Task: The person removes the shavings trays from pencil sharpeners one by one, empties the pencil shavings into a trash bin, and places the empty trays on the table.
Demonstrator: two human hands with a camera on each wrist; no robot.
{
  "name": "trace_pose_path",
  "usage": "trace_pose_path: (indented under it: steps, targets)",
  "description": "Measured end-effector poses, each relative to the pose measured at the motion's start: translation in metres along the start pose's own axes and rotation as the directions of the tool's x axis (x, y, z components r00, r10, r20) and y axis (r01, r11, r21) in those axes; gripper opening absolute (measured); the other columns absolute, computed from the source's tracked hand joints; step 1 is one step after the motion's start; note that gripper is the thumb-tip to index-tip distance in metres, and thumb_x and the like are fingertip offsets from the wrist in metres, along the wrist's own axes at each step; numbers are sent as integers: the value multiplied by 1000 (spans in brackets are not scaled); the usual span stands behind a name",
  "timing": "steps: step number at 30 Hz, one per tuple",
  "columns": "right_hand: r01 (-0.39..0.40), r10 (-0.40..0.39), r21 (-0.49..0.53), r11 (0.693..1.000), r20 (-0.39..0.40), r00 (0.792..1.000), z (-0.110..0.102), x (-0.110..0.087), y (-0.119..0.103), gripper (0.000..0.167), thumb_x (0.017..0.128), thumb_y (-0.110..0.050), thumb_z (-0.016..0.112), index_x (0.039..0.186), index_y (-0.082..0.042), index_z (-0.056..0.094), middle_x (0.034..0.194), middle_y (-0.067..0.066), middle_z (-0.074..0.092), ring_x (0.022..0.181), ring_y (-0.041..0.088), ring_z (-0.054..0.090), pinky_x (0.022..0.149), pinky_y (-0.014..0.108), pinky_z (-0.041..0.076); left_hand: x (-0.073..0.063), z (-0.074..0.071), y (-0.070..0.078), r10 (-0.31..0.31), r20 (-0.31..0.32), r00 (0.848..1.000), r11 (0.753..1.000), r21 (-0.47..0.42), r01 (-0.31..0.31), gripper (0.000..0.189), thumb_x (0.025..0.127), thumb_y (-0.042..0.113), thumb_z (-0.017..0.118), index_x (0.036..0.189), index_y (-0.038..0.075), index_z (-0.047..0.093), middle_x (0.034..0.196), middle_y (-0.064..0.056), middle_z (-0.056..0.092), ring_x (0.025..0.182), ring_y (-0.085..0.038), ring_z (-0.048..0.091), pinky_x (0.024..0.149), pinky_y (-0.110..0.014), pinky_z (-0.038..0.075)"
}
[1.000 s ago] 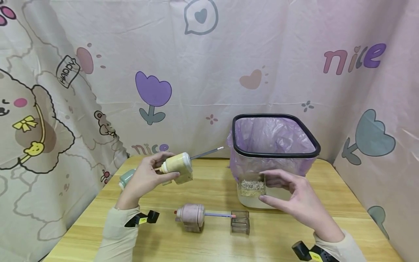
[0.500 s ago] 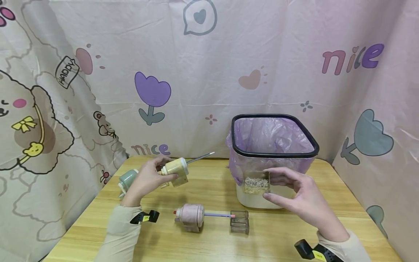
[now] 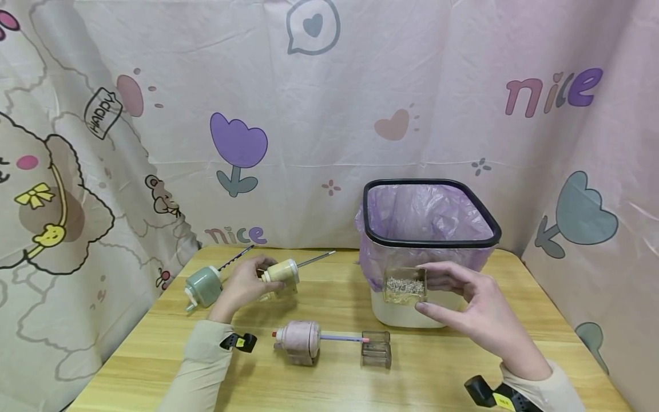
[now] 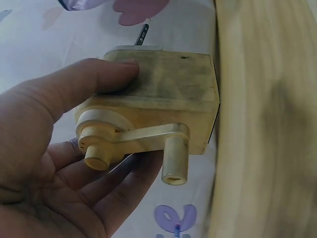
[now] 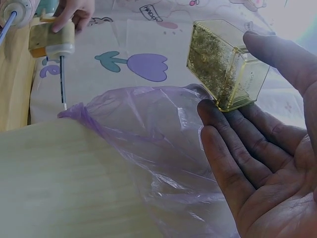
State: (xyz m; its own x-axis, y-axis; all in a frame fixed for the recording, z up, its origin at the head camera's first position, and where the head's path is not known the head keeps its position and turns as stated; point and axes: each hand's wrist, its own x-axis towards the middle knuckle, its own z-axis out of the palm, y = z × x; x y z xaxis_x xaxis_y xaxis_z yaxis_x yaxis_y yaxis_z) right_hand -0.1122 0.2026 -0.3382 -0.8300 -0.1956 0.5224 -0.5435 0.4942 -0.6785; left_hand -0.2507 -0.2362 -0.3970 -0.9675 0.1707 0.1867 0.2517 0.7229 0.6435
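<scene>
My left hand [image 3: 246,286] grips a yellow crank pencil sharpener [image 4: 163,84], thumb on one side and fingers on the other. A dark pencil [image 3: 316,259] sticks out of its front, and its crank handle [image 4: 176,153] faces the wrist camera. With my right hand [image 3: 471,303] I pinch a clear yellowish shavings drawer [image 5: 225,64] between thumb and fingertips. Pencil shavings [image 3: 405,288] fill part of it. The drawer is in front of the bin [image 3: 401,315], below its black rim. The left hand is low over the table, at the right of a green sharpener [image 3: 205,286].
A pink sharpener [image 3: 300,341] lies in the middle of the table [image 3: 329,389] with a purple pencil [image 3: 342,338] in it. The pencil's end overlaps a smoky clear drawer [image 3: 376,349]. A purple bag [image 3: 432,212] lines the bin. A patterned curtain [image 3: 329,114] hangs behind.
My left hand has lowered the yellow sharpener toward the table, uncovering the green sharpener and its pencil. The right hand has shifted the drawer slightly right.
</scene>
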Motion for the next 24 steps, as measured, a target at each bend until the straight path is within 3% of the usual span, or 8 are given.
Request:
trace_pose_path:
  steps: [8,24]
  targets:
    - [2,-2,-1,1000,-1,1000,-1,0,0,51,85,-12,91,131,-23,72,118,-5,80,103,4,77,95,13,57,5,14,-10,-60,23,998,998,14,60,54,81,21,93,127,6,69,114,-11,74,105,-27,70,88,-42,62]
    - [-10,10,-16,1000,-24,1000,-7,-1,-1,53,85,-10,91,132,-19,71,119,-3,80,102,3,76,94,11,57,8,25,-23,-81,49,996,995,63,78,47,79,20,95,116,5,70,108,-13,75,93,-24,68,78,-37,61]
